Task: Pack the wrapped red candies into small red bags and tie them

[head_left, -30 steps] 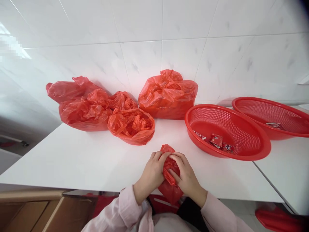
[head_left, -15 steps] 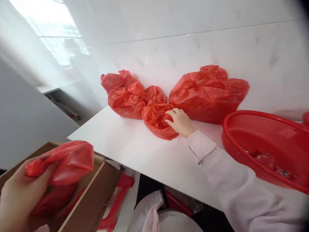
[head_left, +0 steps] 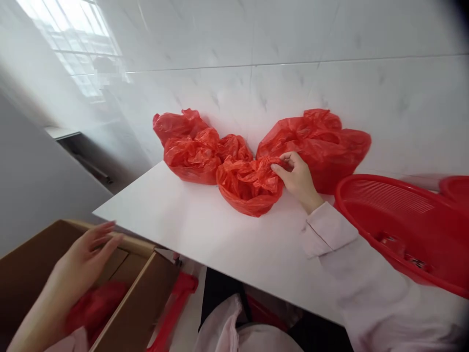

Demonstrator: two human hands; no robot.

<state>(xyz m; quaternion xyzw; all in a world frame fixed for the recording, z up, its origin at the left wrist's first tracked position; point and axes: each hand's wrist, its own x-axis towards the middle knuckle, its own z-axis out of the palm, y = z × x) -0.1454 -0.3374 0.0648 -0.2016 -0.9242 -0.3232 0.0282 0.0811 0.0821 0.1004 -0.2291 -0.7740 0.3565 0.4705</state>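
My right hand [head_left: 297, 180] pinches the gathered rim of a red plastic bag [head_left: 252, 198], which sits with its mouth open on the white table [head_left: 190, 220]. Over the cardboard box [head_left: 135, 313] at the lower left, my left hand [head_left: 82, 261] hangs with its fingers apart and nothing in them. Red plastic bags [head_left: 97, 303] lie inside that box, partly covered by the left arm. Behind the pinched bag and to its left, more crumpled red bags [head_left: 192, 156] crowd together. A larger red bag [head_left: 322, 151] rests against the wall just beyond my right hand.
A red plastic basket [head_left: 388, 200] with a few small packets [head_left: 417, 263] inside stands on the right, another red basket [head_left: 456, 190] behind it. The tiled wall [head_left: 256, 83] bounds the table's back. A red frame-like object [head_left: 176, 308] is below the table's front edge.
My left hand has let go of the tied red bag over the box. My right hand has shifted right, drawing the open bag's rim with it.
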